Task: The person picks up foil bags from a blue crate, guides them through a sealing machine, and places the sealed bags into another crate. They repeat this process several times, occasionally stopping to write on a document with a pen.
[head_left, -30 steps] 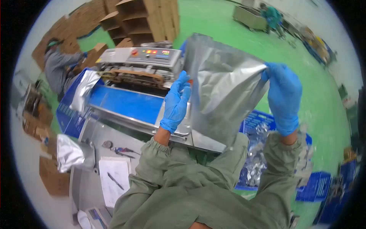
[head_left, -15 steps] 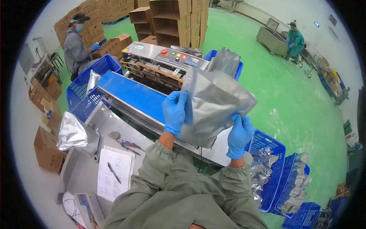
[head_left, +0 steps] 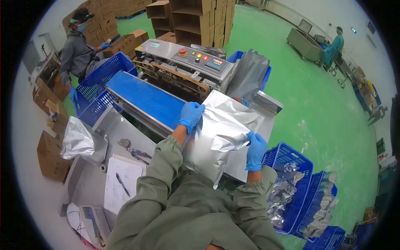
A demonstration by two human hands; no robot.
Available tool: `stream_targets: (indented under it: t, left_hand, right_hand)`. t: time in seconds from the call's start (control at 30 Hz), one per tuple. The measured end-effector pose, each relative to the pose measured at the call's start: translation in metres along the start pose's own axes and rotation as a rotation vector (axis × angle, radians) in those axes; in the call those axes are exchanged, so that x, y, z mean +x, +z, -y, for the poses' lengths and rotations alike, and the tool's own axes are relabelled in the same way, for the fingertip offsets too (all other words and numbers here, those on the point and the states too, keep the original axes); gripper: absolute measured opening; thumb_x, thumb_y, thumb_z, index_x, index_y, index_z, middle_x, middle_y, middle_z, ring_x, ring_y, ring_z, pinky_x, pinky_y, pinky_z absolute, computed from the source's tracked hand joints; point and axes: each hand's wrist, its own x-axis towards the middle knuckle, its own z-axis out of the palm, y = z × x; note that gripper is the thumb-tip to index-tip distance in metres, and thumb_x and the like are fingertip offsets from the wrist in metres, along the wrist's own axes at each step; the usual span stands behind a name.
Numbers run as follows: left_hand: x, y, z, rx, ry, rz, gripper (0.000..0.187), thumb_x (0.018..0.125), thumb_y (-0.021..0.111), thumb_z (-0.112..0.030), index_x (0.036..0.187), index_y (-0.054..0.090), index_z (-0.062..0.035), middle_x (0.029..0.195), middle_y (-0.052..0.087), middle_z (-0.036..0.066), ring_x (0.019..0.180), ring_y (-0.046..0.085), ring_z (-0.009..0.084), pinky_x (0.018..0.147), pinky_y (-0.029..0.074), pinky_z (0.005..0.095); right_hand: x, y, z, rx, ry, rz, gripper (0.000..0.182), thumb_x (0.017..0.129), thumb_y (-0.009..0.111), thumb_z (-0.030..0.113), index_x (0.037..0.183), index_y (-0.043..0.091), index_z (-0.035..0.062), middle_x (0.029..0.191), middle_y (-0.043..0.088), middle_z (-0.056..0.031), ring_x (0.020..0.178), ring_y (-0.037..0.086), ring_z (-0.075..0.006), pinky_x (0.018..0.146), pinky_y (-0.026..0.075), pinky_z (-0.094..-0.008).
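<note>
A shiny silver foil bag (head_left: 218,137) hangs in front of me, tilted, its surface creased. My left hand (head_left: 191,114), in a blue glove, pinches its left edge near the top. On the opposite side, the gloved fingers of my right hand (head_left: 256,151) are closed on the bag's right edge. Just beyond the bag stands a sealing machine (head_left: 187,58) with a red button and lit displays. Its blue conveyor belt (head_left: 143,98) runs to the left of my left hand. The bag covers part of the machine's near right end.
On the metal table (head_left: 89,183) at left are another foil bag (head_left: 83,141), papers with a pen (head_left: 122,184) and scissors (head_left: 138,154). Blue crates (head_left: 306,166) with foil bags stand at right. One co-worker (head_left: 81,50) sits at left; another (head_left: 333,48) stands far right.
The foil bag has come lower and nearer to me, turning its brighter face up, with both hands still on it. The seated co-worker's arm now reaches down to the blue crate.
</note>
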Motion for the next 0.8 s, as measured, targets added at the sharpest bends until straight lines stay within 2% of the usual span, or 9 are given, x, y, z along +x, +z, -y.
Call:
stream_targets:
  t: [0.07,0.3,0.33,0.5,0.57,0.6,0.67,0.77,0.8]
  left_hand:
    - [0.000,-0.003,0.007,0.084,-0.054,0.021,0.029,0.071,0.058,-0.027,0.070,0.067,0.0005,0.063,0.062,0.018,0.059,0.062,0.0267,0.060,0.048,0.0345]
    - [0.037,-0.030,0.018,0.231,0.033,0.037,0.033,0.075,0.059,-0.029,0.061,0.061,0.0012,0.054,0.057,0.014,0.046,0.056,0.0208,0.050,0.044,0.0327]
    - [0.038,-0.040,0.008,0.265,-0.052,0.092,0.034,0.078,0.057,-0.032,0.068,0.066,-0.0002,0.059,0.061,0.016,0.058,0.063,0.0260,0.060,0.049,0.0354]
    - [0.069,-0.072,0.041,0.395,0.040,0.033,0.034,0.080,0.057,-0.031,0.071,0.067,0.0002,0.065,0.064,0.015,0.062,0.064,0.0249,0.064,0.049,0.0366]
    - [0.065,-0.089,0.037,0.440,0.007,-0.110,0.034,0.082,0.057,-0.032,0.085,0.068,-0.0001,0.081,0.067,0.015,0.076,0.065,0.0249,0.071,0.049,0.0351]
    - [0.060,-0.093,0.030,0.460,0.019,-0.104,0.034,0.082,0.057,-0.032,0.085,0.068,-0.0001,0.081,0.067,0.015,0.076,0.065,0.0249,0.071,0.049,0.0351]
    - [0.041,-0.105,0.012,0.347,0.202,-0.305,0.034,0.085,0.058,-0.032,0.098,0.065,-0.0015,0.096,0.066,0.014,0.087,0.062,0.0243,0.080,0.047,0.0336]
    - [-0.002,-0.096,-0.027,0.285,0.361,-0.247,0.027,0.087,0.059,-0.023,0.105,0.063,-0.0026,0.103,0.064,0.011,0.096,0.059,0.0206,0.087,0.044,0.0325]
    - [-0.014,-0.088,-0.037,0.283,0.428,-0.206,0.024,0.088,0.059,-0.019,0.105,0.064,-0.0023,0.102,0.064,0.010,0.097,0.058,0.0196,0.087,0.044,0.0325]
  right_hand:
    - [-0.004,0.009,-0.008,0.053,0.016,-0.015,0.032,0.081,0.063,0.014,0.054,0.050,0.0010,0.052,0.042,0.0015,0.051,0.038,-0.0072,0.047,0.030,-0.0274]
    - [0.019,0.047,-0.013,-0.132,-0.034,0.110,0.033,0.080,0.063,0.020,0.056,0.055,-0.0007,0.051,0.044,-0.0010,0.050,0.036,-0.0087,0.048,0.032,-0.0291]
    - [0.018,0.050,-0.002,-0.175,-0.069,0.137,0.029,0.079,0.063,0.022,0.064,0.062,-0.0027,0.054,0.052,-0.0042,0.050,0.042,-0.0104,0.049,0.035,-0.0297]
    - [0.034,0.085,-0.010,-0.097,0.085,0.310,0.030,0.078,0.063,0.026,0.073,0.065,-0.0035,0.061,0.061,-0.0114,0.054,0.055,-0.0158,0.054,0.043,-0.0336]
    - [0.044,0.107,-0.031,-0.232,0.056,0.404,0.034,0.077,0.062,0.030,0.073,0.065,-0.0032,0.063,0.062,-0.0165,0.054,0.058,-0.0218,0.055,0.045,-0.0366]
    - [0.043,0.118,-0.032,-0.225,-0.082,0.392,0.037,0.078,0.060,0.034,0.070,0.065,-0.0027,0.066,0.062,-0.0201,0.057,0.060,-0.0288,0.057,0.045,-0.0400]
    - [0.040,0.139,-0.031,-0.204,-0.128,0.397,0.036,0.078,0.060,0.033,0.070,0.065,-0.0023,0.068,0.062,-0.0202,0.059,0.061,-0.0303,0.057,0.045,-0.0407]
    - [0.043,0.175,-0.053,-0.359,-0.401,0.441,0.025,0.076,0.058,0.025,0.068,0.067,0.0027,0.069,0.064,-0.0170,0.062,0.062,-0.0303,0.057,0.047,-0.0423]
    - [0.040,0.179,-0.054,-0.664,-0.729,0.393,0.018,0.072,0.058,0.021,0.066,0.069,0.0086,0.067,0.064,-0.0141,0.062,0.062,-0.0300,0.057,0.048,-0.0438]
